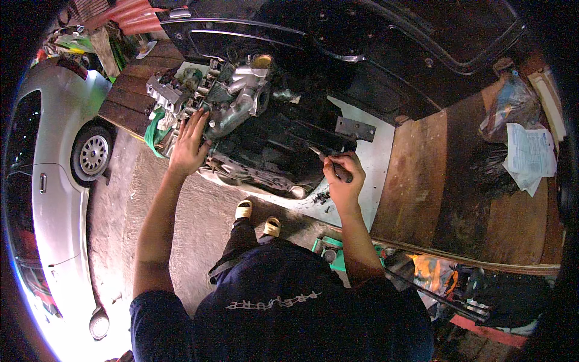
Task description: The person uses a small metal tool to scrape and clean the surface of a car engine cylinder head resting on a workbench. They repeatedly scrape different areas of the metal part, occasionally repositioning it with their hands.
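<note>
In front of me lies a car engine (271, 145) on a white sheet (375, 163) on a wooden bench. My left hand (187, 147) rests, fingers spread, on its left part, beside a silver metal intake pipe (235, 115) and next to a green cloth (155, 133). My right hand (344, 174) grips the dark handle of a tool with a short, light blade (314, 150), perhaps a scraper; its tip points at the engine's black lower part. Whether the tip touches is unclear. A flat metal plate with holes (356, 129) lies just beyond my right hand.
Small dark bolts (322, 197) lie on the sheet's near edge. Below the bench is a green tray (332, 253). Papers (530, 154) and a plastic bag (511, 106) sit at the far right of the planks (416, 181). A silver car (59, 181) stands at left.
</note>
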Motion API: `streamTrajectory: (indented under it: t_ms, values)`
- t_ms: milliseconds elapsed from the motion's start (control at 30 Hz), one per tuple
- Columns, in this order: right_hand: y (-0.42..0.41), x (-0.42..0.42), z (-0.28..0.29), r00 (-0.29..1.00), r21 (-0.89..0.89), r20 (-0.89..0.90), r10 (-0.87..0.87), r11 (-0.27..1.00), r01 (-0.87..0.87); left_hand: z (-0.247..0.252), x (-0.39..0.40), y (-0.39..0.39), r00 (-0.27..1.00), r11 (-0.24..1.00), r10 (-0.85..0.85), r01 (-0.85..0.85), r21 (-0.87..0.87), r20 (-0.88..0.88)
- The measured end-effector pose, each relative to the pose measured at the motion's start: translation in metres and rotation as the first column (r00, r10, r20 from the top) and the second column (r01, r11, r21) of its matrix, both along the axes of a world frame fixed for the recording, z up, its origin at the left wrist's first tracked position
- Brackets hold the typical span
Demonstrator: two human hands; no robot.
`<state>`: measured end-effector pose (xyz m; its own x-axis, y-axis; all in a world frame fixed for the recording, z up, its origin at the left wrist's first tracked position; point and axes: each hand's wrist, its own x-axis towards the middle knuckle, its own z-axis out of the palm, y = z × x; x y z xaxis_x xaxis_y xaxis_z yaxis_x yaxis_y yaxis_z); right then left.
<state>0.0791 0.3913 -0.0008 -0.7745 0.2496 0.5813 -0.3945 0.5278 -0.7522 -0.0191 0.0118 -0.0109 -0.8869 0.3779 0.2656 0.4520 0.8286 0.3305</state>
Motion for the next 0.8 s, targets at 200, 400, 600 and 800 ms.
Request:
streamTrajectory:
  t_ms: [200, 400, 600, 800]
  values:
    - [-0.027, -0.014, -0.019, 0.993, 0.083, 0.078, 0.093, 0.992, -0.1, -0.001, -0.006, 0.002, 0.999, 1.0, 0.017, -0.016, -0.026, 0.039]
    - [-0.007, 0.011, -0.01, 0.997, 0.073, 0.065, 0.049, 0.996, -0.054, 0.004, 0.0, 0.002, 0.999, 1.0, 0.019, -0.019, 0.001, 0.051]
    - [-0.027, -0.001, -0.019, 0.995, 0.146, 0.083, 0.048, 0.987, -0.059, 0.003, -0.002, 0.003, 0.999, 1.0, -0.012, 0.012, -0.012, 0.047]
    - [-0.035, 0.023, -0.01, 0.964, 0.299, 0.209, 0.166, 0.927, -0.225, 0.0, 0.0, 0.0, 0.999, 1.0, 0.008, -0.008, 0.016, 0.04]
